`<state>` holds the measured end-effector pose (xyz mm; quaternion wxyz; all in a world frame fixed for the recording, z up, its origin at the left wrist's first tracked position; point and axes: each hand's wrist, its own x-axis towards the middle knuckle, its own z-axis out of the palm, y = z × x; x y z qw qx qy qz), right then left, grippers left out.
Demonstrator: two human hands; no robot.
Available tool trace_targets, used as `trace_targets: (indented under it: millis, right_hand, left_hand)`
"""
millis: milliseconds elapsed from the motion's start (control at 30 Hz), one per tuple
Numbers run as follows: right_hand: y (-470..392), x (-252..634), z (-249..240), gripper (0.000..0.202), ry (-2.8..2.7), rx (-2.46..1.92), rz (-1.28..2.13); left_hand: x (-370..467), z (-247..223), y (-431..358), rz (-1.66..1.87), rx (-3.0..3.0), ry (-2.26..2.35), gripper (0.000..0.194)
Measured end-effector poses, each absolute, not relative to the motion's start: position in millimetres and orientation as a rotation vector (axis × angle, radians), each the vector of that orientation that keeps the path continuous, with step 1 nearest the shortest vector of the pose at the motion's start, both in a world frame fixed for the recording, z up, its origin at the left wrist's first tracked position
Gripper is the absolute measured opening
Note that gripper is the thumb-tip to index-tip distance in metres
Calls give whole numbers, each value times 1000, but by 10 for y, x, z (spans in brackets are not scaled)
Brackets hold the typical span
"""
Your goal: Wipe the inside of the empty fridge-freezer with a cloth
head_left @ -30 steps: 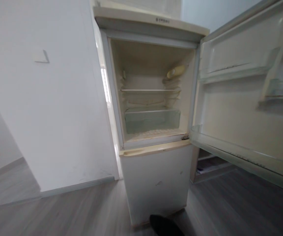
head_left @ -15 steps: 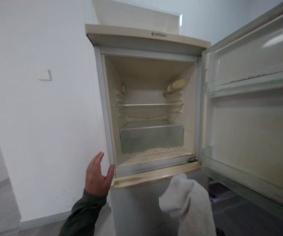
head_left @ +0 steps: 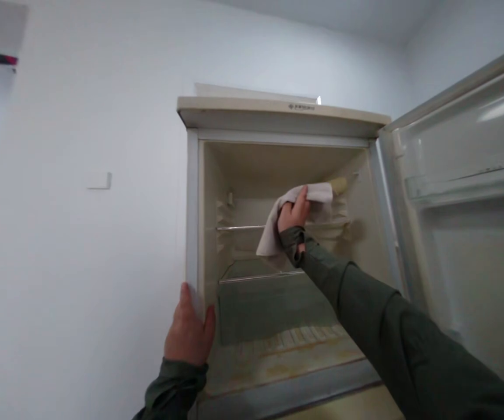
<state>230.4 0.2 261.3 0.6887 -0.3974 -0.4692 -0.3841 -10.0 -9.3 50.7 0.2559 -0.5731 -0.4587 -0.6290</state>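
Pale wall (head_left: pixel 81 262) fills the space beyond your left hand (head_left: pixel 188 335), with a white switch (head_left: pixel 100 180) up and to that hand's left. That hand is spread, thumb apart from the fingers, at the left front edge of the open fridge (head_left: pixel 243 109); it looks braced there, though how hard it presses cannot be told. Your right hand (head_left: pixel 293 216) grips a whitish cloth (head_left: pixel 272 233) inside the upper compartment, with one end drooping to the hand's left and another spread past its fingertips.

Wiping the interior seems to be the step in hand. The next move likely calls for a firm hold on the cloth and flat pressure against the surface.

Just right of your right hand is a yellowish housing (head_left: pixel 338 185); whether the cloth touches it is unclear. The glass shelf (head_left: pixel 238 228) runs across behind that hand and could limit downward reach. Below sits a clear drawer (head_left: pixel 273 303). The swung-open door (head_left: pixel 475 251) stands right of your right forearm, boxing in that side.
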Motion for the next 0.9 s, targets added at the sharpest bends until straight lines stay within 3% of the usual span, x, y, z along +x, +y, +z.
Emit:
trace_targets:
  millis: [67, 267, 433, 533, 700, 800, 900]
  right_hand:
    - [89, 2188, 2891, 63, -1073, -856, -887]
    - [145, 1810, 3564, 56, -1679, -829, -1406]
    - [243, 1750, 3854, 42, -1853, -1050, -1307]
    - [306, 1921, 3918, 27, -1794, -998, -1293]
    - [369, 2284, 3828, 22, -1749, -949, -1295]
    - [349, 2415, 3766, 24, -1717, -977, -1361]
    - [327, 2449, 3748, 33, -1727, -974, -1418]
  left_hand:
    - [-101, 476, -101, -1701, -1517, -1281, 71]
    - [-67, 463, -239, -1658, -1501, -1250, 72]
    - [-69, 455, -253, -1646, -1499, -1221, 74]
    - [-73, 444, -269, -1652, -1511, -1249, 72]
    - [-74, 482, -300, -1637, -1533, -1458, 77]
    - [-84, 557, -312, -1709, -1579, -1517, 82]
    - [-136, 580, -291, -1740, -1585, -1580, 75]
